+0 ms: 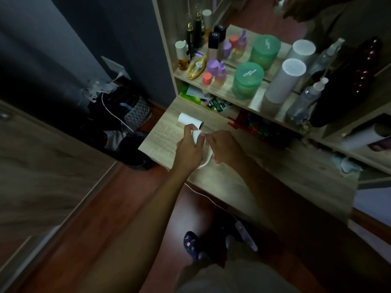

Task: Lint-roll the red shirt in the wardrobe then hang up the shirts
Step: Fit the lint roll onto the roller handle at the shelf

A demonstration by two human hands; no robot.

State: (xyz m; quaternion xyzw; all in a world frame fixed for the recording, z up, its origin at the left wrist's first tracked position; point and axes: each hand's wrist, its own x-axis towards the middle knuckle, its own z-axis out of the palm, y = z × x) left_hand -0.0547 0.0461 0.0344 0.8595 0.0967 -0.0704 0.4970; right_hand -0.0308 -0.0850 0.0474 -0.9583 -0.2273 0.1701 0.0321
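Two hands on the lint roller (pixel 190 121), just left of frame centre, over the left end of the wooden desk (pixel 275 170). Left hand (pixel 187 150): fingers curled, tips pinching the near end of the white roll, which points off to 11 o'clock from the hand. Right hand (pixel 225 149): curled round the white handle (pixel 208 158), which loops down toward 6 o'clock between the wrists. Its forefinger tip sits on a loose white sheet (pixel 196 137) between the hands. Can't tell if the sheet is joined to the roll or if the roll touches the desk, too blurry. From the hands, at 1 o'clock: shelf (pixel 224 89) above the desk carrying a cluster of small bottles (pixel 208 66), a green jar (pixel 248 80), a white cylinder (pixel 284 81) and a clear spray bottle (pixel 306 100), in that order toward 2 o'clock. The mirror (pixel 254 20) behind the shelf doubles them. At 9 o'clock: dark bin (pixel 135 151) on the floor, touching the desk's left edge. At 6 o'clock: white cable (pixel 203 193) running under the desk edge to a power strip (pixel 246 235) on the red floor, with a patterned slipper (pixel 190 242) just beside it at its 9 o'clock.
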